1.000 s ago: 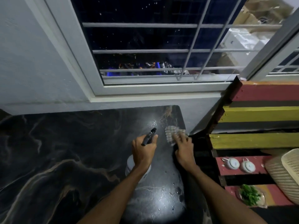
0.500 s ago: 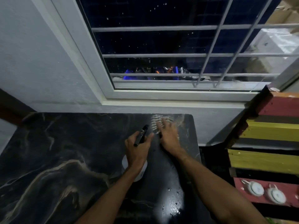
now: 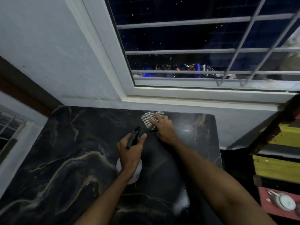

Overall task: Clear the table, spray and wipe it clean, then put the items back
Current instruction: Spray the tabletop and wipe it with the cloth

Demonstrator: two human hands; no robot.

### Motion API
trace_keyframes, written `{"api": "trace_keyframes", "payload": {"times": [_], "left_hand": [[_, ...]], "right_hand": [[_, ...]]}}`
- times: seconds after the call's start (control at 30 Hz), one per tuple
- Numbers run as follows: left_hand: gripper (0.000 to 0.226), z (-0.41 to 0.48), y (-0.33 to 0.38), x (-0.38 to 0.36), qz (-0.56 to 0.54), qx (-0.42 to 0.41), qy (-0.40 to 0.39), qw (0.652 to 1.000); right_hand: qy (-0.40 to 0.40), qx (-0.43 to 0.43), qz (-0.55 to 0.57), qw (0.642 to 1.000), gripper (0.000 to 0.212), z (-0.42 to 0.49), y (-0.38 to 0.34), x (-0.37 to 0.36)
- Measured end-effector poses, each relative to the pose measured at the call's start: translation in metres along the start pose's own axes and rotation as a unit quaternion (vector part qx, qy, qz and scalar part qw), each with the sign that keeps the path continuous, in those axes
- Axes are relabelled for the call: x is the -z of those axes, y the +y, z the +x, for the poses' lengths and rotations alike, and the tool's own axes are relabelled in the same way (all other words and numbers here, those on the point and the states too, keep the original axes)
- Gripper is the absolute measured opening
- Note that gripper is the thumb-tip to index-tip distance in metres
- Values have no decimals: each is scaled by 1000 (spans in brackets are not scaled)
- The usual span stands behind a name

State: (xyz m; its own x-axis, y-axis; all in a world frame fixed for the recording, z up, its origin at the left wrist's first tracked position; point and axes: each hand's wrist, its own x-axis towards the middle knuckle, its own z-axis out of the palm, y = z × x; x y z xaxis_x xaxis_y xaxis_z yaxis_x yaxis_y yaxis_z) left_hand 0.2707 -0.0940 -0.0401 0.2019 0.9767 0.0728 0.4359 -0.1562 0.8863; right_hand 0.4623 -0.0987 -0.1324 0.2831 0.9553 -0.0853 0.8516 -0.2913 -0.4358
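**Cloth at the far edge, spray bottle held over the dark worktop**

The black marbled worktop (image 3: 68, 159) stood against a pale wall under a barred window (image 3: 203, 46). The person's right hand (image 3: 164, 127) lay flat, fingers spread, pressing a checked cloth (image 3: 148, 119) onto the worktop near its far edge, close to the wall and a little right of the middle. Part of the cloth showed beyond the fingertips; the rest was hidden under the palm.

The left hand (image 3: 131, 153) was closed around the neck of a spray bottle (image 3: 134, 137), held just beside and nearer than the cloth. The bottle's black nozzle pointed away toward the wall, with the forefinger stretched alongside it, and its white body showed below the wrist. Whether the bottle's base touched the worktop could not be told.

A wet, shiny patch with droplets (image 3: 181, 203) lay on the worktop near its front right part, under the right forearm. To the right stood slatted shelves (image 3: 279, 164) painted yellow and red, and a white lidded dish (image 3: 285, 202), blurred, rested on a red slat low in the corner.
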Motion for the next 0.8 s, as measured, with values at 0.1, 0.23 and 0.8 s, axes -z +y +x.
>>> {"api": "trace_keyframes", "payload": {"times": [0.1, 0.23, 0.8], "left_hand": [[39, 1, -3, 22, -7, -15, -5, 1000], [41, 9, -18, 45, 12, -31, 9, 999], [43, 21, -87, 196, -58, -31, -68, 995]], "right_hand": [[94, -157, 7, 983, 69, -16, 28, 4], [27, -60, 21, 998, 69, -56, -56, -37], [73, -111, -22, 991, 71, -127, -183, -89]]}}
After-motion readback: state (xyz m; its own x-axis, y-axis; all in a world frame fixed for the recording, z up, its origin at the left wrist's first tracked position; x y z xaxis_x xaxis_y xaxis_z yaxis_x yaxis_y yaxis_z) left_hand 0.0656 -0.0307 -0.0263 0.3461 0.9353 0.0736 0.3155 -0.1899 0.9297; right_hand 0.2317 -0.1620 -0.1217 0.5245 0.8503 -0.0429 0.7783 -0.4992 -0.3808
